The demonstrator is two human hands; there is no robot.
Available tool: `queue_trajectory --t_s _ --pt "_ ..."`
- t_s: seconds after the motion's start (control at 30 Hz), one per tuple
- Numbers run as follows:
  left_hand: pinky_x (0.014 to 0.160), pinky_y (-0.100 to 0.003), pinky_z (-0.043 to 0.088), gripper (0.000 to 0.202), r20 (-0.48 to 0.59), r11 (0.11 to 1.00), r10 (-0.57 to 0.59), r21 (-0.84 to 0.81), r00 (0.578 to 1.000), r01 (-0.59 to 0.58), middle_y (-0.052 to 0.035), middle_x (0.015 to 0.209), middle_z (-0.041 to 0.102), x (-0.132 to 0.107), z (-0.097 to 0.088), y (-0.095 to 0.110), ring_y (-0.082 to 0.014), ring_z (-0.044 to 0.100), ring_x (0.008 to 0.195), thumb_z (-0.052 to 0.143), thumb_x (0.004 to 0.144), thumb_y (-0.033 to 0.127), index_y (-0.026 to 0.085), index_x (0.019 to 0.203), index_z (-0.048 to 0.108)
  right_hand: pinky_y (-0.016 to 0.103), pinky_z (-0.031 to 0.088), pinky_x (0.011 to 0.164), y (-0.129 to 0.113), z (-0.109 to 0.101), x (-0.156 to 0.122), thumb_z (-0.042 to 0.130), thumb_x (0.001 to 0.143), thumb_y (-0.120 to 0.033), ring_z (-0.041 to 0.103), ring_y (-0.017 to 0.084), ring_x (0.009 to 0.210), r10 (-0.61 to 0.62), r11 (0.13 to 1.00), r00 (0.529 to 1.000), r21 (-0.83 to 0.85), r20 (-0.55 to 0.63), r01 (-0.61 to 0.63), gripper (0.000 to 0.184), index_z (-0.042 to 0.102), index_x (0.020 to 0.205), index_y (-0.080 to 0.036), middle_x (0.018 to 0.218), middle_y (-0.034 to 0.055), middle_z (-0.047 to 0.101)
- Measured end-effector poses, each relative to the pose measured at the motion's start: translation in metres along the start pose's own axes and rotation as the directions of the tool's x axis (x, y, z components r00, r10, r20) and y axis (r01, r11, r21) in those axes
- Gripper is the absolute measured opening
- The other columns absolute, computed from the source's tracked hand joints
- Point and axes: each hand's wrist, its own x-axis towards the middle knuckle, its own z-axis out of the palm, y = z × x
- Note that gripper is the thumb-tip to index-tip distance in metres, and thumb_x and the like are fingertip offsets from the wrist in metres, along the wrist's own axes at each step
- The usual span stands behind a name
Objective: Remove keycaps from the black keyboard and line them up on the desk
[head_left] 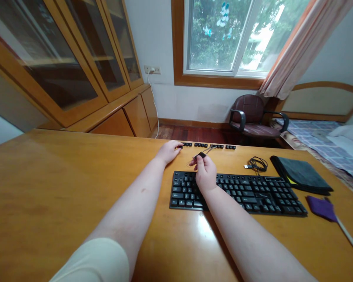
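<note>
At the far edge of the desk, my left hand (167, 152) has its fingers closed on a small black keycap (181, 147), at the left end of a row of loose keycaps (201, 145). My right hand (205, 172) grips a keycap puller (200, 155) by its dark handle, its thin wire loops pointing away to the upper right. Below that hand lies a black keyboard (247, 192), partly covered by my right wrist and forearm. Small square switch tops show along its far row.
Right of the keycaps sit a coiled black USB cable (256, 164) and a folded dark cloth (301, 174). A purple duster or brush head (321, 208) with a pale handle is at the right. Beyond the wooden desk (61, 203) stands an office chair (250, 115).
</note>
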Motion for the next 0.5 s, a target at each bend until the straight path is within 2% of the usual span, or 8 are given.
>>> queue_trajectory --t_s 0.1,0.23,0.37,0.5 --pt "0.090 -0.035 0.042 0.027 0.031 0.998 -0.002 0.068 1.000 0.000 -0.0068 0.098 0.067 -0.0029 0.0013 -0.0023 -0.0215 0.058 0.094 0.057 0.075 0.021 0.020 0.100 0.068 0.028 0.046 0.062 0.0000 -0.0001 -0.0002 0.036 0.091 -0.045 0.060 0.016 0.070 -0.004 1.000 1.000 -0.018 0.004 0.004 0.037 0.058 0.081 -0.018 0.073 0.0052 0.064" --pt "0.093 -0.042 0.036 0.019 0.061 0.979 -0.003 0.205 0.998 -0.009 -0.0076 0.087 0.068 -0.0009 0.0009 -0.0009 -0.0257 0.055 0.094 0.063 0.071 0.023 0.022 0.087 0.072 0.028 0.046 0.063 -0.0028 -0.0015 -0.0003 0.036 0.091 -0.044 0.060 0.016 0.069 -0.020 1.000 1.000 -0.011 0.012 0.020 0.036 0.058 0.081 -0.017 0.071 0.0046 0.063" --pt "0.093 -0.040 0.036 0.014 0.066 0.969 0.010 0.244 0.998 -0.026 -0.0057 0.097 0.067 0.0010 0.0059 -0.0057 -0.0242 0.053 0.099 0.060 0.073 0.022 0.024 0.079 0.073 0.027 0.045 0.061 -0.0055 -0.0034 -0.0002 0.037 0.091 -0.043 0.058 0.015 0.066 -0.036 0.999 0.998 -0.040 0.050 0.038 0.035 0.058 0.081 -0.017 0.068 0.0034 0.062" --pt "0.092 -0.040 0.037 0.014 0.029 0.962 -0.047 0.272 0.998 0.038 -0.0033 0.098 0.067 0.0028 0.0081 -0.0094 -0.0232 0.053 0.099 0.059 0.074 0.024 0.025 0.079 0.072 0.026 0.044 0.059 -0.0050 -0.0038 0.0002 0.039 0.091 -0.042 0.058 0.014 0.064 -0.056 0.997 0.996 -0.049 0.073 0.059 0.033 0.058 0.079 -0.018 0.065 0.0021 0.062"
